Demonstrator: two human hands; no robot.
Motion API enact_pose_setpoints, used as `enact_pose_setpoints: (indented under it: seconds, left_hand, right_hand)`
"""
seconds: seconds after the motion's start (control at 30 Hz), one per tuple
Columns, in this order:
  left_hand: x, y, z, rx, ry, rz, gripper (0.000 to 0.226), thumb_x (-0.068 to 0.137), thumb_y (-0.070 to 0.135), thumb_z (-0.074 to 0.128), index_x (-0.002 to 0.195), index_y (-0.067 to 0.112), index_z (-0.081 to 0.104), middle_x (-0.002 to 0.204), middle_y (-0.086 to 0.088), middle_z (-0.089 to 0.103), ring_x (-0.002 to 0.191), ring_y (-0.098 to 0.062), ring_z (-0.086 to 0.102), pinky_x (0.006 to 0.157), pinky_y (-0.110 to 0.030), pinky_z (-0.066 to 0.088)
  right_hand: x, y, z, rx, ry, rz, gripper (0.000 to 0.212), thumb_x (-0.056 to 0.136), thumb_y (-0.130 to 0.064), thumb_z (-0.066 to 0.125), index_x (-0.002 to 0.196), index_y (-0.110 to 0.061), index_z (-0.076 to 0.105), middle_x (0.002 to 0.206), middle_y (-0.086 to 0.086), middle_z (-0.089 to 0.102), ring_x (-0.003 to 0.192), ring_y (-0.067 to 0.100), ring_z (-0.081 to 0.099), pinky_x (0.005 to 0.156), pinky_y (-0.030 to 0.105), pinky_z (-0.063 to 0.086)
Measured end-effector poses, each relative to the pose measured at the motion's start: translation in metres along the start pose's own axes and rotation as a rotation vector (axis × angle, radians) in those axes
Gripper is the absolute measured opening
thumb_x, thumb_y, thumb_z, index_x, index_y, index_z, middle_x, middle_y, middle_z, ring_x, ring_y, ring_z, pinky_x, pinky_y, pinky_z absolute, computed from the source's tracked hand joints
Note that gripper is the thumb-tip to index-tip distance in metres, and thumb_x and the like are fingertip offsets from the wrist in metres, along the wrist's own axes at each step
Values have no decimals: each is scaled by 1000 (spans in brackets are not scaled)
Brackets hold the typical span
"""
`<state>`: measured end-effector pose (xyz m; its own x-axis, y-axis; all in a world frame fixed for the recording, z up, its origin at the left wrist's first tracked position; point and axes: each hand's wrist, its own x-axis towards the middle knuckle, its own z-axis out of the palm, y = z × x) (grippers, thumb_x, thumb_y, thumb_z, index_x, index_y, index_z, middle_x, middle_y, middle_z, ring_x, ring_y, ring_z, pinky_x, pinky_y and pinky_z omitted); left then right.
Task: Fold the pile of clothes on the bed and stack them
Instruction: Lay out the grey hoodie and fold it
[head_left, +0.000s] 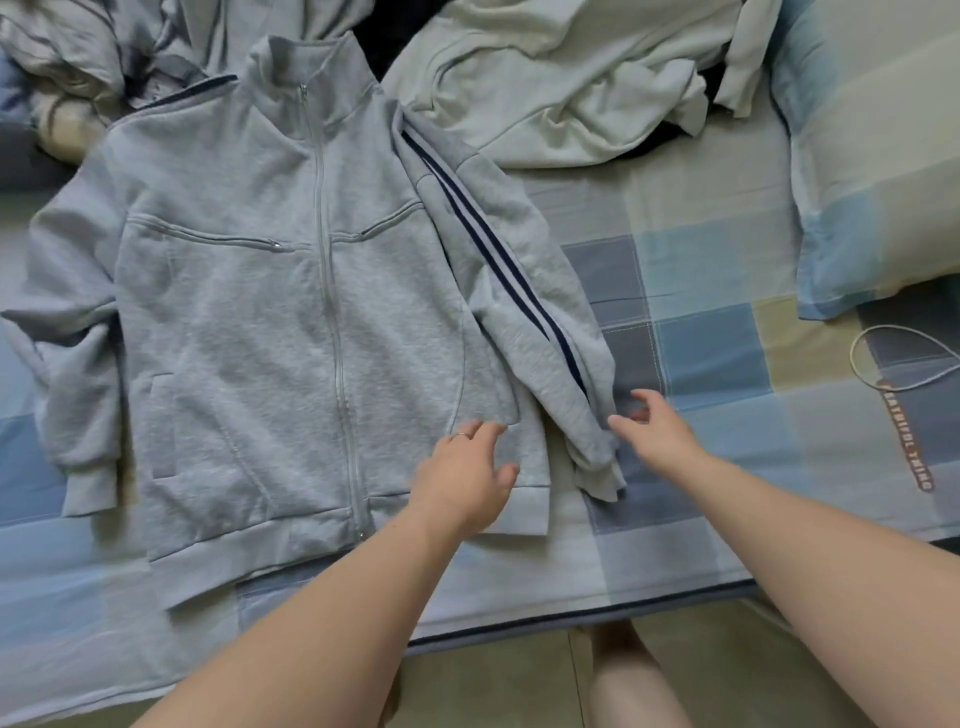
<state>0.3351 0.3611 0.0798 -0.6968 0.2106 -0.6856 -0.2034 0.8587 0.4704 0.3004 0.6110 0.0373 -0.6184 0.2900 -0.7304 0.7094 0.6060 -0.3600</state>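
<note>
A grey zip-up jacket (270, 322) lies spread flat, front up, on the bed. Its right-hand sleeve (524, 291), with two dark stripes, runs down towards the bed's front edge. My left hand (465, 480) rests with relaxed fingers on the jacket's lower right corner near the hem. My right hand (652, 423) is at the sleeve's cuff, fingers spread and loosely curved, touching the fabric's edge without a clear grip. The other sleeve (67, 332) lies bunched at the left. Unfolded clothes remain behind: a pale cream garment (561, 88) and grey striped pieces (88, 47).
The bed has a blue, grey and beige checked sheet (701, 364). A matching pillow (878, 156) sits at the right. A thin white cord (898, 358) loops on the sheet near it. The bed's front edge (597, 613) meets a tiled floor, where my legs show.
</note>
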Motion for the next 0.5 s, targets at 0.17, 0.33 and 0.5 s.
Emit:
enact_pose_setpoints:
  seconds: [0.17, 0.33, 0.5]
  left_hand:
    - [63, 55, 19, -584, 124, -265, 55, 99, 36, 59, 148, 21, 39, 145, -2, 50, 127, -20, 53, 100, -32, 46]
    - [99, 97, 35, -1000, 227, -550, 36, 96, 25, 63, 126, 10, 51, 119, -6, 62, 104, -27, 64, 80, -33, 55]
    - [110, 167, 30, -1028, 132, -540, 12, 100, 24, 57, 99, 12, 55, 92, -6, 66, 75, -21, 62, 55, -25, 44]
  right_hand:
    - [46, 12, 17, 31, -159, -95, 25, 96, -26, 65, 94, -1, 63, 89, 7, 64, 85, 21, 56, 75, 33, 42]
    - [57, 25, -14, 27, -94, -130, 37, 98, -21, 57, 65, -15, 43, 62, 1, 46, 71, 24, 43, 60, 35, 31]
    - [61, 24, -130, 201, 281, -187, 27, 105, -24, 46, 82, -10, 51, 74, 5, 52, 77, 27, 49, 66, 36, 31]
